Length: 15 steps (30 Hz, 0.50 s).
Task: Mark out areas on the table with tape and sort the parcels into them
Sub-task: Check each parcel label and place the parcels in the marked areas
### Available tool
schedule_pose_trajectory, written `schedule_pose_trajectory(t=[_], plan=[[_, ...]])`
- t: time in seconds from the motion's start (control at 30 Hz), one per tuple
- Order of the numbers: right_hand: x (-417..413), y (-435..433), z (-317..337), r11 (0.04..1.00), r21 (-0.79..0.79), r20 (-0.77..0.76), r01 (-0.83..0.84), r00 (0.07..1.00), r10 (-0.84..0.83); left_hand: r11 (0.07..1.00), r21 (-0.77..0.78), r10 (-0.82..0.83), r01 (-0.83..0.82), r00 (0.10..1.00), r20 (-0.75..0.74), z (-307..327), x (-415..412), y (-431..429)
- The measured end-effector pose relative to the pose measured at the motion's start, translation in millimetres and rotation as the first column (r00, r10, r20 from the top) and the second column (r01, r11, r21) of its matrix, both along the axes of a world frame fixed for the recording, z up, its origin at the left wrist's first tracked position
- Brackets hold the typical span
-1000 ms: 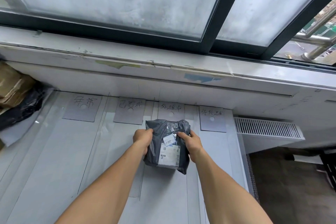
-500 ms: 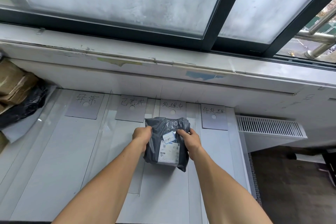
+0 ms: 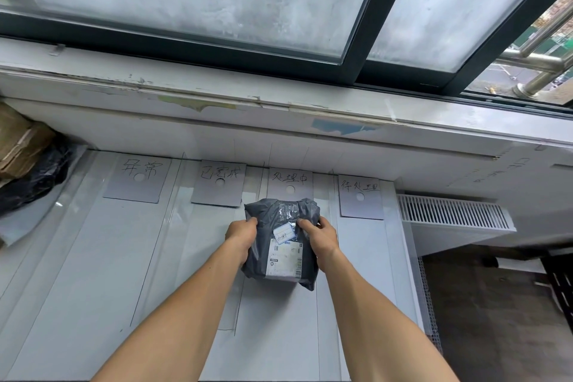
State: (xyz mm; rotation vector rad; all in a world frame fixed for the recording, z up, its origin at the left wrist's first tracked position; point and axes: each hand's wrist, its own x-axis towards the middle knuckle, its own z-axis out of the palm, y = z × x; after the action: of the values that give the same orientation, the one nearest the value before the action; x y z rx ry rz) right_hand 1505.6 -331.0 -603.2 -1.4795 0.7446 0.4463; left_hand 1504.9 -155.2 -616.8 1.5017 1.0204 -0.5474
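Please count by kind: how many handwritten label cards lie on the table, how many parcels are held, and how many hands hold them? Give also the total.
Label cards: 4
Grey parcel: 1
Hands, left hand and right hand: 2
Total: 7

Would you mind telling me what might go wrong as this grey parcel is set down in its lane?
1. The grey parcel, gripped by the left hand and the right hand, has its left edge roughly over the lane line. If it is set down like that, it may straddle two areas.
2. Its top lies close under the 处理中 card. If it is pushed further, it could cover or shift that card.
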Motion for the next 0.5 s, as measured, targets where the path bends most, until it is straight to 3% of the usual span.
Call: schedule_pose_trajectory(t=[0.5], plan=[[0.9,0.4,5.6,0.999,-0.045,0.014,0.005,1.0,-0.005,1.0,-0.012,0.016,-0.017,1.0,-0.026,6.0,-2.9,-2.4]])
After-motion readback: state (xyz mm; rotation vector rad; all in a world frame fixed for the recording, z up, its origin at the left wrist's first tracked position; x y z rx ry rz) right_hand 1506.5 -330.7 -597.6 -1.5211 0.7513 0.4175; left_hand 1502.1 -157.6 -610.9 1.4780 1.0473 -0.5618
